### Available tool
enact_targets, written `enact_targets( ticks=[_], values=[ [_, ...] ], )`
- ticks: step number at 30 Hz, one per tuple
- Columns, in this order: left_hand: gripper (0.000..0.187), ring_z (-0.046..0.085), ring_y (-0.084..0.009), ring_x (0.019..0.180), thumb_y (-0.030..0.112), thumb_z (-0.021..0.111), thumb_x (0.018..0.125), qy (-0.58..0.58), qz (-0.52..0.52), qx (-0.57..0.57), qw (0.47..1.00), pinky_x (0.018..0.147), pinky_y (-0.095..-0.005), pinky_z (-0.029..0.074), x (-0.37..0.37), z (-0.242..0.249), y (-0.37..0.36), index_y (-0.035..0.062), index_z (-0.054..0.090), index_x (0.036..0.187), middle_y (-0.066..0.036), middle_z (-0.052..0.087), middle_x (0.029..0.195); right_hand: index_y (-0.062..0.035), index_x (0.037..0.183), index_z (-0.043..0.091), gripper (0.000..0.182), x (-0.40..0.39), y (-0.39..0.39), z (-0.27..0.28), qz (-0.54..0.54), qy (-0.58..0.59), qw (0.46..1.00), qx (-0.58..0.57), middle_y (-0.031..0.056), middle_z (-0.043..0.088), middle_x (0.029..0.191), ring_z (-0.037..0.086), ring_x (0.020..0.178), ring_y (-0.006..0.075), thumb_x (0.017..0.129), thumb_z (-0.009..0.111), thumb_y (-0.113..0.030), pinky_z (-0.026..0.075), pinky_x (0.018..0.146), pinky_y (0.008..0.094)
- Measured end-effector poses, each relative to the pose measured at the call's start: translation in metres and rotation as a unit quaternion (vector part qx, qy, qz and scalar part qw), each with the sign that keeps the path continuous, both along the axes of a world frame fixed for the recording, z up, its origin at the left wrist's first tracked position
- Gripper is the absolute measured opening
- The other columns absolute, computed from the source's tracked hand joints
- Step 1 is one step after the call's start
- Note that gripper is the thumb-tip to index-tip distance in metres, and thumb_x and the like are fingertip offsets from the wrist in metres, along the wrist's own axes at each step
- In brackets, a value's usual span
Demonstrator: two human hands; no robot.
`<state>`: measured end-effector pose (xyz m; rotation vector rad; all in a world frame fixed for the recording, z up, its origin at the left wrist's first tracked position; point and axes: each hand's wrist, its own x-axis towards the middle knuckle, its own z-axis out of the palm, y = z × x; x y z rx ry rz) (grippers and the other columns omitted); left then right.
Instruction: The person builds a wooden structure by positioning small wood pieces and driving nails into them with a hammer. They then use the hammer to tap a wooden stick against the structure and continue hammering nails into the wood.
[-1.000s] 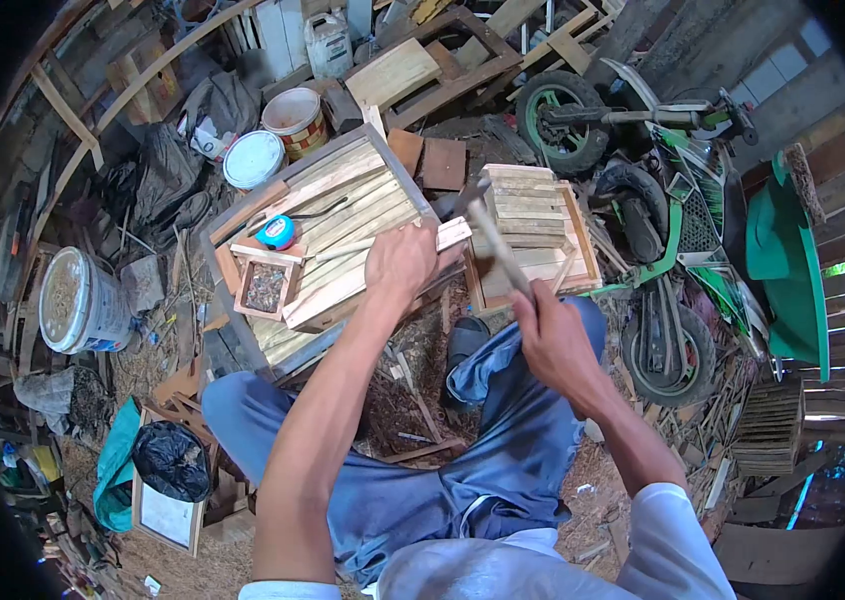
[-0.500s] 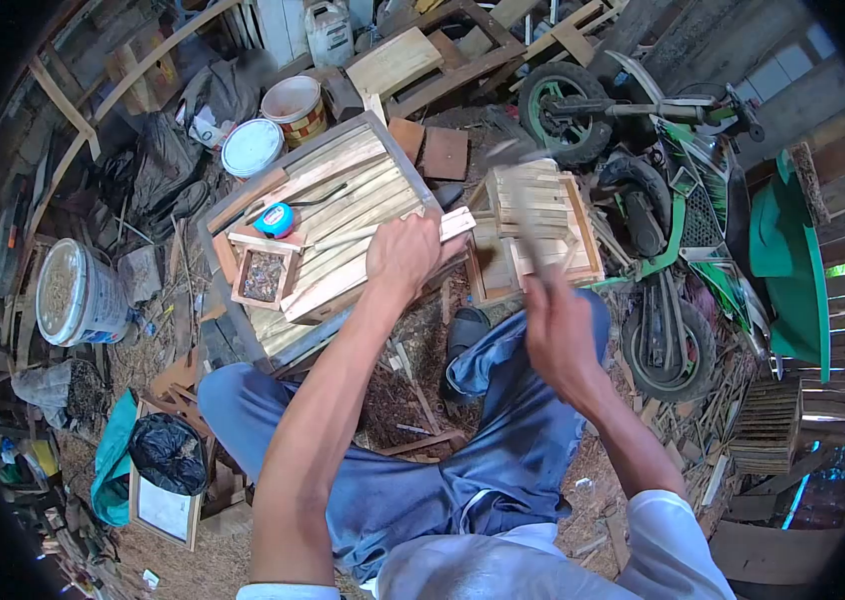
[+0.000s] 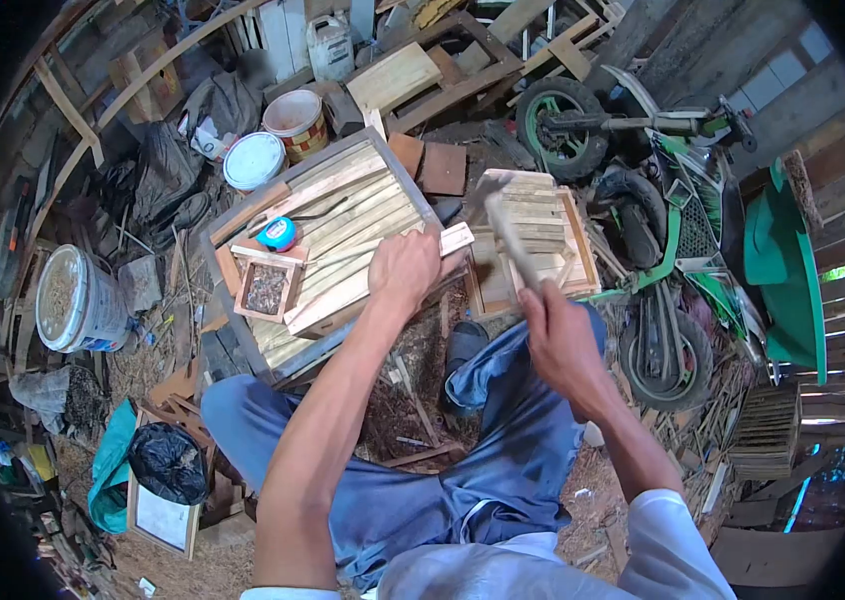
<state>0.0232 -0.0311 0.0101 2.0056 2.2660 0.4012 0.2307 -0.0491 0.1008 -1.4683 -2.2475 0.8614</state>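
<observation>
Two hands were engaged: the right hand (image 3: 555, 335) was closed around the handle of a raised hammer (image 3: 505, 228), and the left hand (image 3: 405, 268) was pressed flat, gripping nothing, on a pale wooden slat (image 3: 451, 240) whose free end projected just beyond its fingertips. A mis-aimed blow could be judged to land on those fingers, since the head was poised close above and beside them, or the slat could be split or knocked askew. Work was done over a slatted wooden frame (image 3: 343, 215) on a sawdust-strewn floor (image 3: 413, 390), in a cluttered shed where a slatted crate (image 3: 533, 235) stood just past the hammer and a small green motorbike (image 3: 663, 210) further right.
</observation>
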Motion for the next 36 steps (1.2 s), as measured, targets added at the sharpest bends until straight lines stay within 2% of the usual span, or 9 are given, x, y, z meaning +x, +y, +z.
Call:
enact_targets(
  ticks=[3,8,14,18,22,23,26,27,36],
  values=[
    [0.054,0.069,-0.0314,0.064,0.053,0.061,0.085,-0.002,-0.002,-0.001,1.000,0.059,-0.0402,0.055,0.000,-0.004,0.002,-0.0003,0.064,0.093,-0.018,0.068,0.069,0.0019,0.096,0.047,0.022,-0.008,-0.007,0.022,-0.049,0.091,0.994,0.015,0.0326,0.057,0.068,0.057,0.071,0.0530,0.097,0.050,-0.020,0.043,0.060,0.0576],
    [0.056,0.068,-0.0326,0.063,0.055,0.059,0.086,-0.003,0.000,0.001,1.000,0.059,-0.0405,0.055,0.007,0.000,-0.003,-0.0002,0.064,0.087,-0.020,0.066,0.065,0.0012,0.095,0.048,0.024,-0.002,0.002,-0.045,0.000,-0.007,1.000,0.008,0.0307,0.057,0.068,0.058,0.069,0.0517,0.098,0.050,-0.023,0.043,0.056,0.0521],
    [0.057,0.069,-0.0308,0.067,0.057,0.057,0.086,0.003,-0.016,-0.018,1.000,0.061,-0.0392,0.055,-0.003,0.001,0.005,0.0011,0.064,0.088,-0.019,0.068,0.071,-0.0008,0.095,0.050,0.025,0.001,0.006,0.029,-0.019,0.053,0.998,0.037,0.0241,0.055,0.063,0.054,0.059,0.0453,0.099,0.052,-0.026,0.041,0.054,0.0460],
    [0.056,0.069,-0.0314,0.068,0.056,0.059,0.085,-0.010,-0.012,-0.019,1.000,0.063,-0.0396,0.055,-0.005,0.004,0.004,0.0003,0.064,0.087,-0.020,0.067,0.070,0.0002,0.092,0.055,0.029,0.039,0.046,0.013,0.090,-0.008,0.993,0.071,0.0118,0.047,0.059,0.040,0.049,0.0210,0.097,0.056,-0.028,0.035,0.050,0.0328],
    [0.054,0.069,-0.0316,0.069,0.053,0.062,0.084,-0.024,-0.013,-0.027,0.999,0.065,-0.0402,0.055,-0.006,0.006,0.004,-0.0006,0.064,0.086,-0.020,0.067,0.070,-0.0037,0.090,0.060,0.020,0.051,0.057,-0.001,0.290,-0.044,0.933,0.208,0.0111,0.055,0.065,0.057,0.055,0.0279,0.088,0.067,-0.022,0.043,0.051,0.0362],
    [0.053,0.069,-0.0318,0.069,0.052,0.063,0.083,-0.027,-0.010,-0.026,0.999,0.065,-0.0404,0.055,-0.006,0.005,0.004,-0.0007,0.064,0.086,-0.020,0.067,0.070,-0.0098,0.088,0.060,0.023,0.051,0.057,-0.001,0.308,-0.086,0.925,0.206,0.0099,0.060,0.073,0.061,0.061,0.0330,0.087,0.067,-0.032,0.047,0.052,0.0406],
    [0.053,0.069,-0.0338,0.069,0.052,0.063,0.083,-0.035,-0.014,-0.018,0.999,0.065,-0.0422,0.055,-0.005,-0.001,0.005,-0.0007,0.064,0.087,-0.021,0.067,0.070,-0.0115,0.084,0.059,0.023,0.056,0.100,-0.035,0.303,-0.062,0.929,0.202,0.0088,0.058,0.070,0.060,0.059,0.0318,0.086,0.069,-0.032,0.046,0.050,0.0401],
    [0.054,0.068,-0.0354,0.069,0.053,0.062,0.084,-0.040,-0.021,-0.012,0.999,0.064,-0.0437,0.054,-0.007,-0.004,0.006,-0.0007,0.063,0.088,-0.021,0.066,0.069,-0.0129,0.081,0.058,0.021,0.049,0.112,-0.036,0.274,-0.058,0.924,0.260,0.0072,0.056,0.066,0.058,0.055,0.0298,0.084,0.070,-0.030,0.045,0.048,0.0394],
    [0.052,0.067,-0.0389,0.069,0.054,0.061,0.083,-0.047,-0.001,-0.017,0.999,0.063,-0.0471,0.054,-0.006,0.001,0.008,0.0022,0.064,0.092,-0.022,0.066,0.072,-0.0135,0.081,0.060,0.018,0.061,0.128,-0.019,0.304,-0.072,0.898,0.311,0.0029,0.060,0.068,0.059,0.051,0.0237,0.082,0.072,-0.027,0.045,0.045,0.0373]
  ],
)
